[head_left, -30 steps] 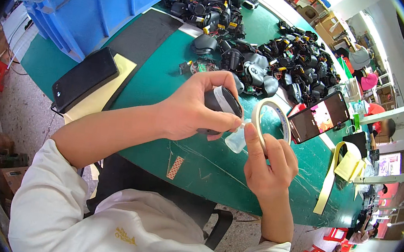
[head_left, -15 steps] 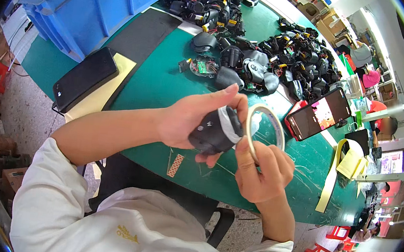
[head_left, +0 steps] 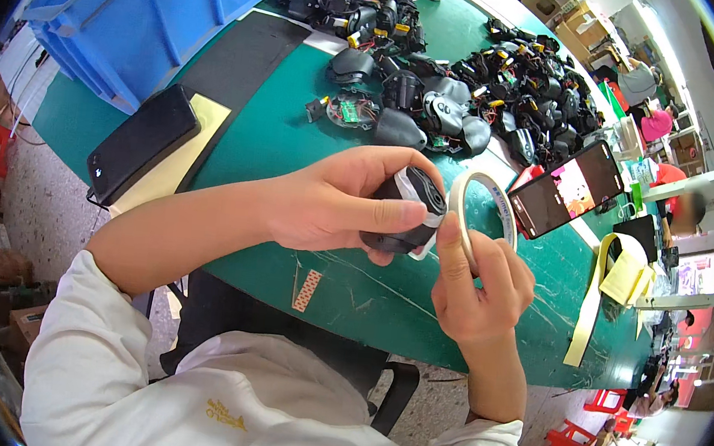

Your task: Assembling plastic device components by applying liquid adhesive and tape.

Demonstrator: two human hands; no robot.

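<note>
Above the green table (head_left: 350, 300), my left hand (head_left: 338, 200) is wrapped round a small black rounded device (head_left: 389, 242), thumb laid across its front. White tape runs around the rim of that device. A roll of whitish tape (head_left: 460, 200) is pinched in my right hand (head_left: 484, 291), close to the device's right side. The tape strip between roll and device is mostly hidden by my fingers. Beyond my hands lie several similar black housings (head_left: 400, 129), one of them open with a green circuit board (head_left: 349, 113) showing.
A large blue bin (head_left: 136, 21) stands at the far left. Nearer are a black phone-like slab (head_left: 142, 146) and yellow paper (head_left: 198, 135). A lit phone (head_left: 570, 192) leans at the right, by yellow strips (head_left: 619, 270). A heap of black devices (head_left: 541, 95) covers the back.
The device has turned in my left hand, and my thumb has come down across its front. My right hand and the tape roll have shifted slightly right.
</note>
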